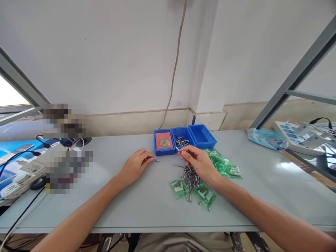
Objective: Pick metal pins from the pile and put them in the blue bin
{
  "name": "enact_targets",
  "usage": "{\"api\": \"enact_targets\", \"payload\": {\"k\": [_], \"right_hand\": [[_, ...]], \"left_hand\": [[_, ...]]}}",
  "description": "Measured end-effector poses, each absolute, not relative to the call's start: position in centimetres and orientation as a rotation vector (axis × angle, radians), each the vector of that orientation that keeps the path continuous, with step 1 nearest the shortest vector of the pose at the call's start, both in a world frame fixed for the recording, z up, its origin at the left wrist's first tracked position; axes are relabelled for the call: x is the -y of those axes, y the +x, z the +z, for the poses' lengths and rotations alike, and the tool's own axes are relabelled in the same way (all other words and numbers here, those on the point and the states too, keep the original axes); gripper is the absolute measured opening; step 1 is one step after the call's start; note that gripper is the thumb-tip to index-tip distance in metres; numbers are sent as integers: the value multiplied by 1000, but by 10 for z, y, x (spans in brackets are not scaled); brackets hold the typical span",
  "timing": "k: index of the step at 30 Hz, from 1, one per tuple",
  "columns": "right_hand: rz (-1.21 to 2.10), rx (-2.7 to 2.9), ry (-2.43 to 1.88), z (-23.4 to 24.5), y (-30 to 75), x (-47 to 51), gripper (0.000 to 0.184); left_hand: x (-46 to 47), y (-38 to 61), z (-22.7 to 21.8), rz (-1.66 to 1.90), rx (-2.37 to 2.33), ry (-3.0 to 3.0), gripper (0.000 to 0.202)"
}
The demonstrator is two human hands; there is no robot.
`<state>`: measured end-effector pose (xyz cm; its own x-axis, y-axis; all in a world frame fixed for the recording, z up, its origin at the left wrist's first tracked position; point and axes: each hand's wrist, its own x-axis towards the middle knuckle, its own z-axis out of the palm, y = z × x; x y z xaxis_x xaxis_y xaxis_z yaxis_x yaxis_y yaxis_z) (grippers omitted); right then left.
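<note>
My left hand (137, 165) rests low over the table, thumb and fingers closed on a small metal pin (156, 160) whose end pokes out to the right. My right hand (197, 160) is raised near the front of the middle blue bin and pinches another slim metal pin (177, 148). Beneath it lies a pile of dark metal pins (192, 177), partly hidden by the hand. Flat green plastic bags (178, 189) with pins and white slips inside lie around the pile. One loose pin (178, 165) lies left of the pile.
Three blue bins stand behind: the left bin (165, 152) holds a pink sheet and a small bag, the middle one (181, 140) dark pins, and the right bin (202, 138) adjoins them. More green bags (224, 164) lie right. Power strips and cables (34, 164) crowd the left.
</note>
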<state>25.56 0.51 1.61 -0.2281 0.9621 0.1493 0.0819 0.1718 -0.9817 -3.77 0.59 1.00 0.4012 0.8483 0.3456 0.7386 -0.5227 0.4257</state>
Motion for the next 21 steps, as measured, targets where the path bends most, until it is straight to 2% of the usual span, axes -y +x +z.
{"api": "enact_targets", "payload": {"k": [10, 21], "right_hand": [[1245, 1490, -1046, 16, 254, -5, 34], [1276, 1470, -1037, 18, 254, -4, 34]], "left_hand": [[-7, -38, 11, 788, -1481, 2358, 31], [-10, -38, 13, 721, -1556, 1949, 32]]}}
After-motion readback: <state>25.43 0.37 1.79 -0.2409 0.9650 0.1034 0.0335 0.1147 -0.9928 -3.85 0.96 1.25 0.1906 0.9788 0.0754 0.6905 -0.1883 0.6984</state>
